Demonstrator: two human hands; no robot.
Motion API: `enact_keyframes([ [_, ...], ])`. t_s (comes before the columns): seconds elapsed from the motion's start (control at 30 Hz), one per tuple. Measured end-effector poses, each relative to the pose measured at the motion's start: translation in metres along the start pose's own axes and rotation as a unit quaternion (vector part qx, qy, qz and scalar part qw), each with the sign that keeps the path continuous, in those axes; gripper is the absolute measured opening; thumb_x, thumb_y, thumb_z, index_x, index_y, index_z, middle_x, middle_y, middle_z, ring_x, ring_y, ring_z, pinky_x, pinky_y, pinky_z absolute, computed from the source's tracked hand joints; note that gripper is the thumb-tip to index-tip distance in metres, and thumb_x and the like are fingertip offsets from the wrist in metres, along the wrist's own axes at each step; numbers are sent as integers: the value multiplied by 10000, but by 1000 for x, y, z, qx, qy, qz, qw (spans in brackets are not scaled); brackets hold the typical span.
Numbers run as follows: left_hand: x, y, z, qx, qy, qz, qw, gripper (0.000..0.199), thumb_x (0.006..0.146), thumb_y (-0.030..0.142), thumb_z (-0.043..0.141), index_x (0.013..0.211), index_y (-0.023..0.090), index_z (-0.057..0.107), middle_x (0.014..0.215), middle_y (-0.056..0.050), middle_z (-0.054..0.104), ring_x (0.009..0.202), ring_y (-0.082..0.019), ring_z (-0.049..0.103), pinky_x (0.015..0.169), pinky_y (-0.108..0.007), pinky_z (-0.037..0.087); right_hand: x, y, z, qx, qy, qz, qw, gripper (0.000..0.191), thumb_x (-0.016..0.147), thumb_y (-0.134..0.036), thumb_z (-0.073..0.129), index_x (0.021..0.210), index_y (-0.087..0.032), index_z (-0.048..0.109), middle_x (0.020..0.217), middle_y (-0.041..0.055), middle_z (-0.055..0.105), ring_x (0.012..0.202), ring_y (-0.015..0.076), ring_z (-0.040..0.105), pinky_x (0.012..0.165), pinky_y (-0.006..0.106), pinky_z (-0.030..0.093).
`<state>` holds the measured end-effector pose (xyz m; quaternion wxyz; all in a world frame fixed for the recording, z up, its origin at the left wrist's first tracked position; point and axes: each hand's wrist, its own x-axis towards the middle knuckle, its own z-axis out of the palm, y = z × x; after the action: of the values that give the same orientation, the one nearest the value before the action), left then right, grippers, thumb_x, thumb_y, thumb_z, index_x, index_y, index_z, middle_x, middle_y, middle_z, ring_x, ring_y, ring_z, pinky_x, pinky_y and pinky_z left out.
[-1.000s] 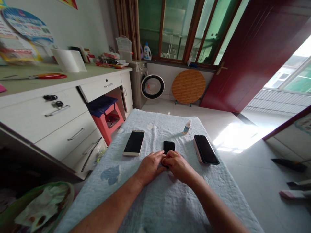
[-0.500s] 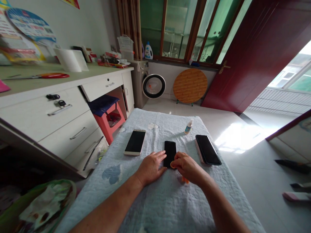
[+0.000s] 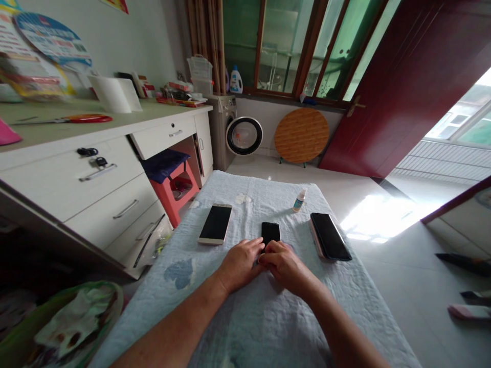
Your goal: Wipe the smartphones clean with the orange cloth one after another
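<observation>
Beneath the curled right hand (image 3: 281,261), a phone (image 3: 270,231) is lying; the left hand (image 3: 242,259), fingers loosely spread, is touching its side; what the right is pinching, I cannot tell.

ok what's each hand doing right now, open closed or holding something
Left hand: open, at the left edge of the small black rectangular phone.
Right hand: curled over that phone; whether it holds anything cannot be told.
</observation>
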<state>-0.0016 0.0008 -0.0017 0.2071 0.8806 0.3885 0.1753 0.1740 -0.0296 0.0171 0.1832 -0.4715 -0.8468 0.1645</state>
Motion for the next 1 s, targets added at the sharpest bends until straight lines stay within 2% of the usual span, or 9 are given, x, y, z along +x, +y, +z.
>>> enact_keyframes([
  [0.1, 2, -2, 0, 0, -5, -5, 1000, 430, 883, 424, 580, 1232, 173, 591, 1374, -94, 536, 1213, -261, 530, 1044, -389, 409, -5, 4, -9, 12, -19, 16, 1000, 254, 855, -77, 511, 802, -216, 717, 822, 13, 539, 801, 126, 499, 744, 242, 375],
  [0.27, 1, -4, 1, 5, -2, -15, 1000, 414, 849, 319, 643, 1247, 220, 588, 1387, -60, 528, 1219, -253, 529, 1047, -388, 413, -12, 12, -23, 43, -59, 45, 996, 301, 774, -18, 501, 819, -216, 724, 836, 14, 548, 827, 124, 519, 768, 227, 386],
  [0.4, 1, -5, 4, 6, -1, -12, 1000, 447, 833, 296, 661, 1263, 206, 580, 1392, -72, 521, 1224, -255, 522, 1053, -389, 408, -14, 19, -27, 48, -65, 53, 995, 295, 768, -32, 505, 803, -222, 728, 806, 11, 546, 811, 127, 526, 759, 227, 388],
  [0.53, 1, -7, 5, 6, -3, -8, 1000, 462, 833, 309, 665, 1271, 198, 572, 1398, -80, 514, 1231, -258, 516, 1056, -397, 405, -11, 29, -17, 31, -9, 73, 997, 271, 820, -73, 507, 821, -220, 734, 811, 18, 543, 778, 126, 520, 745, 235, 396],
  [0.77, 1, -4, 1, 15, -7, -5, 1000, 464, 841, 330, 658, 1272, 181, 569, 1394, -91, 517, 1221, -264, 523, 1054, -398, 408, 1, 41, 2, -30, 113, 100, 988, 275, 869, -84, 482, 890, -215, 724, 838, 42, 546, 833, 162, 497, 789, 271, 411],
  [1.0, 2, -3, 0, 12, -6, -5, 1000, 452, 849, 333, 646, 1264, 170, 574, 1389, -105, 518, 1221, -264, 522, 1061, -400, 400, 11, 39, 6, -53, 140, 119, 981, 284, 873, -76, 477, 909, -219, 720, 878, 56, 574, 838, 180, 489, 789, 279, 418],
])
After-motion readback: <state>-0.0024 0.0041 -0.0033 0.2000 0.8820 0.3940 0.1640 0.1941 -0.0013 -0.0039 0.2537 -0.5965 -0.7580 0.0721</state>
